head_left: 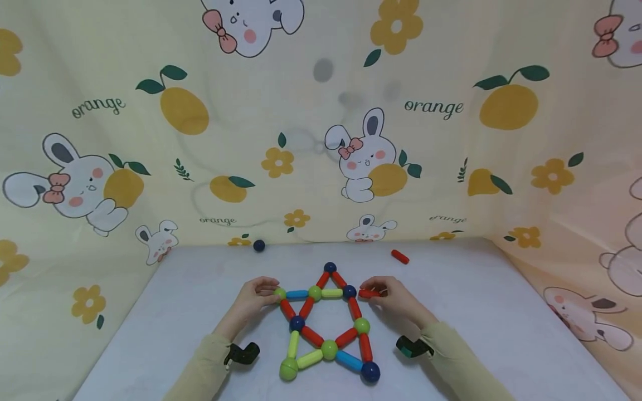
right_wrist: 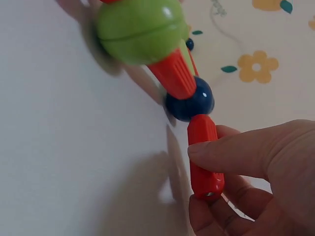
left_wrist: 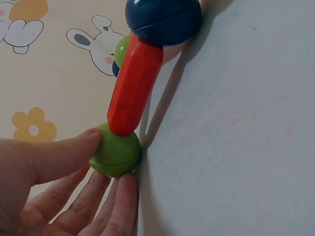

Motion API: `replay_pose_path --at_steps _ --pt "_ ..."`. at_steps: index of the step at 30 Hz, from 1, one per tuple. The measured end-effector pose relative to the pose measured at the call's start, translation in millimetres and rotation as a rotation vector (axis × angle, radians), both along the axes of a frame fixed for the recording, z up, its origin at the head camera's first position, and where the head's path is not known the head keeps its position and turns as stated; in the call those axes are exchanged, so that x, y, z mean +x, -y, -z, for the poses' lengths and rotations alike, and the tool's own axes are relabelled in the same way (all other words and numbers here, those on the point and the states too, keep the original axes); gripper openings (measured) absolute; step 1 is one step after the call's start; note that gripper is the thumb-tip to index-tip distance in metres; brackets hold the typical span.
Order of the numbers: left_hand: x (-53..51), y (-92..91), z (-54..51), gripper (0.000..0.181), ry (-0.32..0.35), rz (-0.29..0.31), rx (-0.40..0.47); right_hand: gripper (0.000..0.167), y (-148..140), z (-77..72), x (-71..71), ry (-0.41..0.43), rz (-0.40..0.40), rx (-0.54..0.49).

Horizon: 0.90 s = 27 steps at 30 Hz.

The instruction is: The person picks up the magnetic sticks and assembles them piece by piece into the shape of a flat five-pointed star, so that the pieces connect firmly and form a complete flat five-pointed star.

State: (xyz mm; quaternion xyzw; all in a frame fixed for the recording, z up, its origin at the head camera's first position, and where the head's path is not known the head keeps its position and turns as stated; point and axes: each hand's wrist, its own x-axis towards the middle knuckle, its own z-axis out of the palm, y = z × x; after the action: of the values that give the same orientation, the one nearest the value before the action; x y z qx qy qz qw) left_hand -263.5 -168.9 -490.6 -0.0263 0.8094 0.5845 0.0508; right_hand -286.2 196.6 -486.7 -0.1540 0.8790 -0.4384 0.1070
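Note:
A flat star-like frame of magnetic rods and balls lies on the table; red, blue and lime rods join green and dark blue balls. My left hand [head_left: 254, 295] holds the green ball [left_wrist: 115, 152] at the frame's upper left corner, thumb on one side and fingers on the other. A red rod [left_wrist: 135, 86] runs from that ball to a dark blue ball [left_wrist: 165, 19]. With the thumb and fingers of my right hand [head_left: 393, 299] I pinch a red magnetic rod [right_wrist: 203, 162]. Its far end meets the dark blue ball [right_wrist: 194, 101] at the frame's upper right.
A loose dark blue ball [head_left: 258, 245] sits at the table's back edge, left of centre. Another red rod [head_left: 400, 257] lies alone at the back right. Behind the white tabletop [head_left: 451, 278] hangs a patterned cloth [head_left: 301, 195] with rabbits and oranges.

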Motion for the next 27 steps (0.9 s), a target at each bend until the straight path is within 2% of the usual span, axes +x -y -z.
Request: replay_pose_path --at_steps 4,19,23,27 --pt "0.3 0.2 -1.1 0.035 -0.004 -0.006 0.003 0.031 1.1 0.3 4.2 -0.005 -0.020 -0.009" --pt "0.0 1.5 -0.5 0.035 -0.014 0.002 0.008 0.029 0.7 2.2 5.5 -0.017 0.000 -0.038" --pt "1.5 0.9 -1.2 0.035 -0.014 0.010 0.000 0.035 -10.0 -1.5 0.8 -0.061 0.088 -0.068" --pt "2.7 -0.6 -2.7 0.035 -0.013 0.013 0.001 0.042 -25.9 -3.2 -9.7 -0.188 0.186 -0.099"
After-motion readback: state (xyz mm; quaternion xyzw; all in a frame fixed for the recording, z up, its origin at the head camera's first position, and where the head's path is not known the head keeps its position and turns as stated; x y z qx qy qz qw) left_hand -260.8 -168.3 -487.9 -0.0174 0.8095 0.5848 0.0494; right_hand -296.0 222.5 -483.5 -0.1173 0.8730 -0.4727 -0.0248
